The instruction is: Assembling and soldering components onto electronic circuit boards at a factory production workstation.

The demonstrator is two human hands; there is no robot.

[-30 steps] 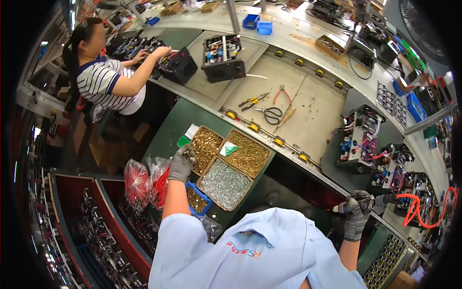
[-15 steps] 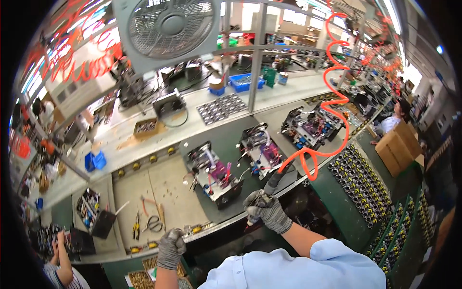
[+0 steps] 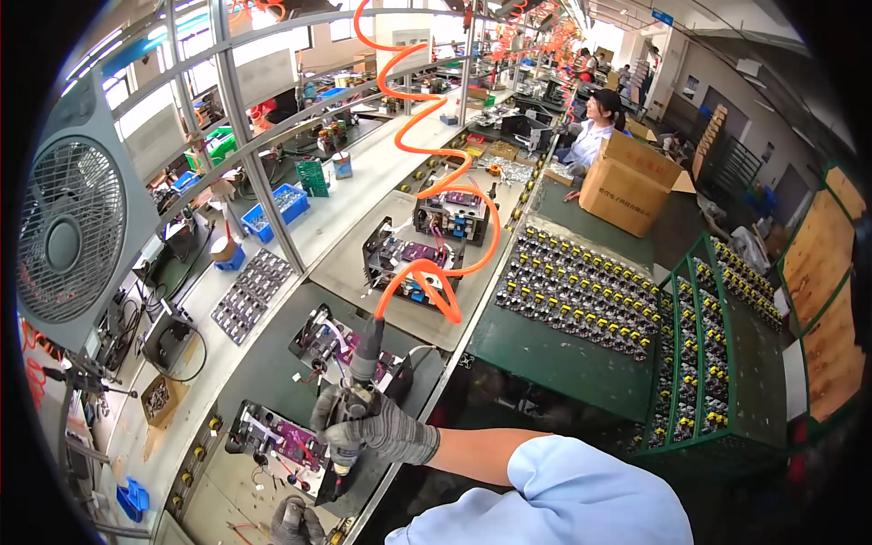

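Note:
My right hand (image 3: 391,436), in a grey knit glove, is closed round an air screwdriver (image 3: 367,352). Its dark top end joins an orange coiled hose (image 3: 408,138). The tool's lower end hangs over the dark end panel of the nearest open chassis (image 3: 289,443), which carries a purple circuit board and loose wires; contact cannot be made out. A second such chassis (image 3: 325,340) lies just beyond, partly behind the tool. At the lower edge my left hand (image 3: 296,523), also gloved, has its fingers curled in beside the nearest chassis; what they hold, if anything, is hidden.
More open chassis (image 3: 411,259) stand farther along the line. Rows of small black-and-yellow parts (image 3: 577,295) cover the green bench at right, beside a green rack (image 3: 718,363). A carton (image 3: 629,195) and a seated person (image 3: 590,136) are beyond. A fan (image 3: 74,227) stands left.
The view has swung right, so the bench and fan sit farther left. My right hand, with the air screwdriver, has come over the nearest chassis's end; my left hand stays curled.

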